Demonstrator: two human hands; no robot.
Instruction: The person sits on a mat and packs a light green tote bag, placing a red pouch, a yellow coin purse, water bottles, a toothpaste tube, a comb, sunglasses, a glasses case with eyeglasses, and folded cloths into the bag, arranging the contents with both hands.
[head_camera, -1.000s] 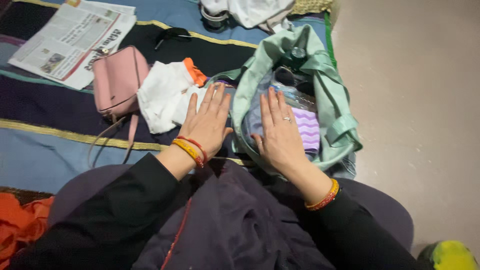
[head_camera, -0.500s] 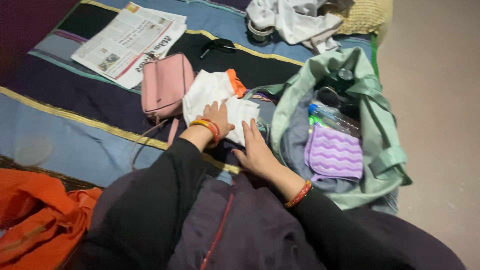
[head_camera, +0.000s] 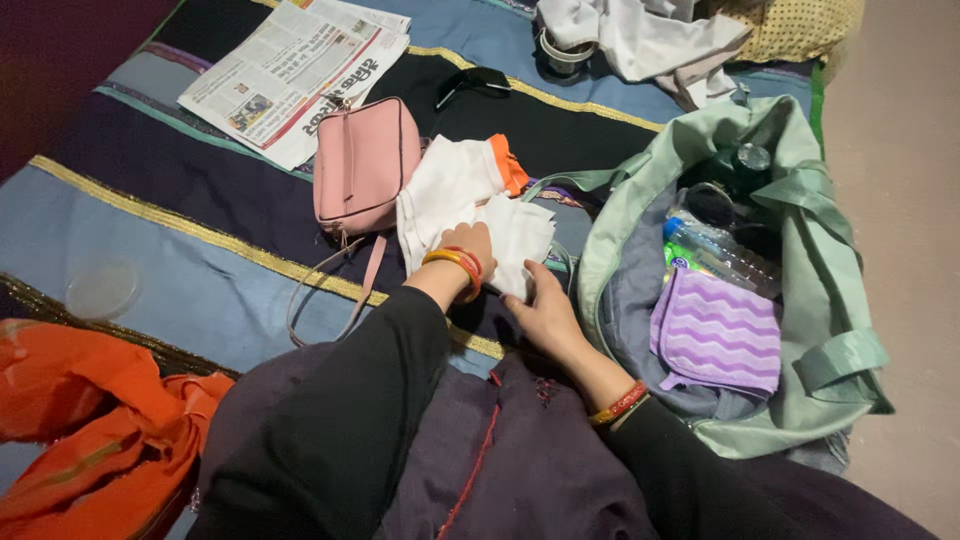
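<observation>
My left hand (head_camera: 468, 246) lies on a white folded cloth (head_camera: 450, 190) with an orange edge, fingers curled into its fabric. My right hand (head_camera: 540, 305) grips the near right corner of the same cloth. Both wrists wear orange and red bangles. The cloth rests on a striped blue and black mat (head_camera: 170, 220), between a pink shoulder bag (head_camera: 362, 165) and an open pale green bag (head_camera: 800, 200). Inside the green bag I see a purple zigzag pouch (head_camera: 718, 335) and a plastic water bottle (head_camera: 720, 255).
A newspaper (head_camera: 295, 70) lies at the far left of the mat, dark sunglasses (head_camera: 475, 82) beyond the cloth. White garments (head_camera: 640, 40) are piled at the back. Orange fabric (head_camera: 80, 420) sits near left, beside a clear round lid (head_camera: 102, 290). Bare floor (head_camera: 900, 150) runs along the right.
Both hands left the green bag and moved left onto the white cloth. My view swung left, showing more of the mat and the orange fabric.
</observation>
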